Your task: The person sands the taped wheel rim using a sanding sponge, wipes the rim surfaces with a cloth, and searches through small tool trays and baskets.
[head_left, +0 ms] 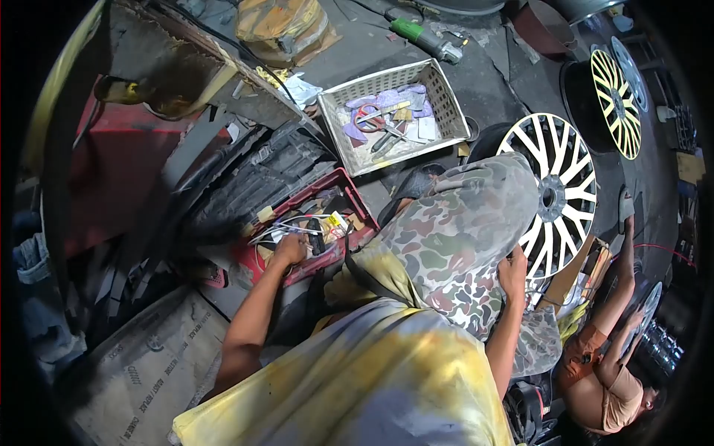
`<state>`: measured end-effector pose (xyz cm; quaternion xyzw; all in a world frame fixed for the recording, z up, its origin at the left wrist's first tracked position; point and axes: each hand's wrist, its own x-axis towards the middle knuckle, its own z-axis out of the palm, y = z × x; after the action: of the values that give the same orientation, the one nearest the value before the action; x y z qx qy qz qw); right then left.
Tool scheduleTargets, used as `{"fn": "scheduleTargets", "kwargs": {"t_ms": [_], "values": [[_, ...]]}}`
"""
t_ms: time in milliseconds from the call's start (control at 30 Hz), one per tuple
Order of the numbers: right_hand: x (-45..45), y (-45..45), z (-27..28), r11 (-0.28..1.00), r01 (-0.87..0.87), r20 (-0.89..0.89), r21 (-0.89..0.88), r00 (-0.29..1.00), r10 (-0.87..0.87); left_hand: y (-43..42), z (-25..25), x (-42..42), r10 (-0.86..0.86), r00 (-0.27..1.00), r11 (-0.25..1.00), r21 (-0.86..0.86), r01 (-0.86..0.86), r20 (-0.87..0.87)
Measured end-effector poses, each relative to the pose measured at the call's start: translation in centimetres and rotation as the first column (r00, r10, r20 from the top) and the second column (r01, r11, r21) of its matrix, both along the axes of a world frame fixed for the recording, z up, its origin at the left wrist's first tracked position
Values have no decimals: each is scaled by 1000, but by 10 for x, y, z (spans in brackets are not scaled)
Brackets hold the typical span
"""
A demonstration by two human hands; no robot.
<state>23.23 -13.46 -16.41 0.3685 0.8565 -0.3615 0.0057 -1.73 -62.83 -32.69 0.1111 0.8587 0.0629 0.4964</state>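
My left hand is down in a red toolbox, its fingers curled among the contents. Beside it lie thin white cables, a black-handled item and a yellow-labelled piece. What the fingers grip, if anything, is hidden. My right hand is closed beside my camouflage-covered knee, close to the lower left rim of a multi-spoke wheel. I cannot make out what it holds. The wheel has cream spokes and a grey hub, and leans upright.
A cream plastic basket ahead holds red-handled scissors and purple scraps. Farther off lie a green angle grinder and a taped box. Another wheel stands behind. A co-worker sits at the right. Cardboard lies left.
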Motion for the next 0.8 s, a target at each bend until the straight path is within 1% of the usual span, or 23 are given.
{"fn": "scheduleTargets", "kwargs": {"t_ms": [33,67,100,133,167,200,233,267,300,333,367,433,467,500,567,633,700,800], "values": [[1,-1,0,1000,-2,-8,9,1000,2,-4,-1,3,121,990,988,106,-112,-75],[2,-2,1,1000,-2,-4,9,1000,2,-7,-3,5,160,985,984,89,-155,-57],[2,-4,1,998,35,19,-44,999,-34,-8,-9,11,160,986,984,89,-155,-54],[1,-4,2,993,73,44,-95,997,-69,-13,-20,20,189,972,978,118,-173,-139],[1,-5,1,993,74,45,-95,997,-70,-17,-32,27,218,950,971,147,-188,-222],[2,-5,0,995,58,56,-81,997,-54,-11,-29,28,198,944,977,132,-168,-264],[3,-5,-1,997,44,69,-68,997,-39,-6,-25,29,197,945,977,132,-167,-261],[5,-4,-2,997,44,73,-69,997,-39,-1,-20,33,228,927,973,55,-222,-298],[7,-4,-3,996,61,120,-61,991,-53,6,-10,34,257,906,960,-22,-281,-337],[9,-3,-5,996,76,166,-54,984,-66,7,-7,35,254,888,954,-51,-295,-383],[11,-4,-8,996,72,170,-58,983,-61,-1,-13,36,256,889,953,-57,-298,-380],[9,-8,-8,1000,15,5,-23,1000,-15,-18,-25,35,295,863,947,6,-321,-409],[8,-8,-5,995,60,33,-80,998,-57,-24,-31,36,294,853,947,11,-320,-431],[9,-9,-7,995,57,36,-83,998,-54,-24,-28,34,294,854,946,7,-323,-430],[12,-7,-11,999,36,37,-27,999,-35,-23,-21,29,322,849,938,23,-345,-419],[11,-7,-11,999,31,49,-19,998,-30,-13,-6,23,315,845,938,6,-346,-432],[13,-5,-13,1000,26,60,-11,998,-26,2,11,16,339,836,902,-103,-419,-431],[15,-4,-16,1000,11,62,-24,998,-9,6,9,14,347,836,889,-134,-437,-425]]}}
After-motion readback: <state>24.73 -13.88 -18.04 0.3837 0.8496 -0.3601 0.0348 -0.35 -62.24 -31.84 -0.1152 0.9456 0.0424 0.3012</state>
